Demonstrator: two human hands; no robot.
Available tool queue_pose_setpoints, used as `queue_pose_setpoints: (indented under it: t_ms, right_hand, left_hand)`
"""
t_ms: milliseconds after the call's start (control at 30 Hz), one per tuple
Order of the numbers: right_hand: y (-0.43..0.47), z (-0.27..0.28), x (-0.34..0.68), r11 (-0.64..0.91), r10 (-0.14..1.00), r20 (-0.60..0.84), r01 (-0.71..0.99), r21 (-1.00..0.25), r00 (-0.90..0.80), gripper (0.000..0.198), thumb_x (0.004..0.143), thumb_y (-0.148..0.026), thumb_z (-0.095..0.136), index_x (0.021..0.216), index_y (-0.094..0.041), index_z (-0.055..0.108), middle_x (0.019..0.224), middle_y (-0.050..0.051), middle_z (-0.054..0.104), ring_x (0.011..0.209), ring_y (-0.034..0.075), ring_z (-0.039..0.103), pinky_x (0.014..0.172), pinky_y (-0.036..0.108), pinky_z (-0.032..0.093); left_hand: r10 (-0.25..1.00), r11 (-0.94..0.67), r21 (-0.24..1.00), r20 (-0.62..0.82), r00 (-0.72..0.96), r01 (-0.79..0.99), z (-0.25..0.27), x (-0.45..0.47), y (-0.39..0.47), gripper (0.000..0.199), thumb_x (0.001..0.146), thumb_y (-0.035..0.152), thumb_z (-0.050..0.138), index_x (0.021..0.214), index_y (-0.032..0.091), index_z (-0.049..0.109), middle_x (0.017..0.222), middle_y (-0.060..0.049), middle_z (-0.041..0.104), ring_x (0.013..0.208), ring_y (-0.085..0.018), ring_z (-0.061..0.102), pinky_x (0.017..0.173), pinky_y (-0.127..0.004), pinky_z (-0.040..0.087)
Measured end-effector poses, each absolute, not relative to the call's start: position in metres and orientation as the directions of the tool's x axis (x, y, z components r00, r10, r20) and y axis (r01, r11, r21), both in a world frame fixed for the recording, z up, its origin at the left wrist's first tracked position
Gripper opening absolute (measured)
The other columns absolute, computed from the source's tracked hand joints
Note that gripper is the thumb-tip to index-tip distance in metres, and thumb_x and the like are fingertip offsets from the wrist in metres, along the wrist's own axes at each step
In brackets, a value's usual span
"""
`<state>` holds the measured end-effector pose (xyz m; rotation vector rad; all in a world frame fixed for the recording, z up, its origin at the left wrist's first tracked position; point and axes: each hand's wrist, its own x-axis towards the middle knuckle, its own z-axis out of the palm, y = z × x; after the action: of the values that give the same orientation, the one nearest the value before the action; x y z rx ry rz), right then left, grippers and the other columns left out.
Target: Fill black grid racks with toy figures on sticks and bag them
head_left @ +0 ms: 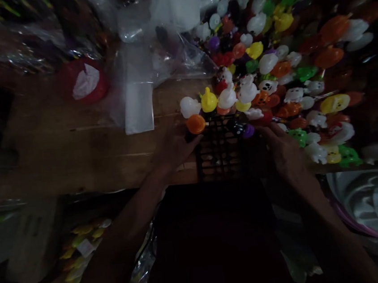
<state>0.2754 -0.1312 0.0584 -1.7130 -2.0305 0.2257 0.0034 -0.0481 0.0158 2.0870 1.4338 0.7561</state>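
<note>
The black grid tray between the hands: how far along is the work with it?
Done: little shows inside the black grid tray; its cells look dark. In hand: the left hand and right hand rest at its sides. Left: the large pile of colourful plastic toy figures on the wooden table.

Black grid tray [225, 151]: square-celled plastic lattice, flat on the near edge of the bench, cells dark, contents not discernible. Orange toy [195, 123]: small, round, at the tray's far-left corner. Purple toy [248, 130]: small, round, at the far-right corner. Both touch or just adjoin the tray's rim.
</note>
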Motion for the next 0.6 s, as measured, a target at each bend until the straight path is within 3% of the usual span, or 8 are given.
queue_pose_setpoints:
  t_ms: [233,400,600]
  right_hand:
    - [-0.123,0.05,0.234,0.282,0.903,0.428,0.685,-0.672,0.049,0.013,0.091,-0.031,0.063,0.096,-0.02,0.068,0.088,0.005,0.071,0.078,0.018,0.065,0.071,0.031,0.052]
    - [-0.102,0.046,0.207,0.138,0.958,0.22,0.378,-0.916,0.185,0.021,0.086,-0.038,0.065,0.081,-0.018,0.068,0.075,0.002,0.07,0.067,0.017,0.063,0.062,0.029,0.051]
    - [-0.091,0.056,0.201,0.101,0.981,0.154,0.369,-0.924,0.118,0.028,0.083,-0.046,0.068,0.074,-0.019,0.07,0.073,0.004,0.071,0.071,0.02,0.066,0.064,0.03,0.053]
  left_hand:
    - [0.903,-0.426,0.644,0.263,0.339,0.635,0.019,0.004,-0.045,0.024,0.086,0.031,0.076,0.109,0.023,0.074,0.114,-0.004,0.076,0.11,-0.024,0.069,0.1,-0.041,0.056]
    - [0.881,-0.47,0.609,0.282,0.379,0.639,0.015,0.006,-0.043,0.025,0.086,0.031,0.075,0.11,0.023,0.074,0.112,-0.006,0.076,0.111,-0.025,0.068,0.1,-0.044,0.055]
    - [0.864,-0.501,0.577,0.294,0.409,0.645,0.023,0.01,-0.044,0.026,0.089,0.03,0.072,0.113,0.022,0.073,0.113,-0.006,0.077,0.11,-0.026,0.069,0.1,-0.045,0.054]
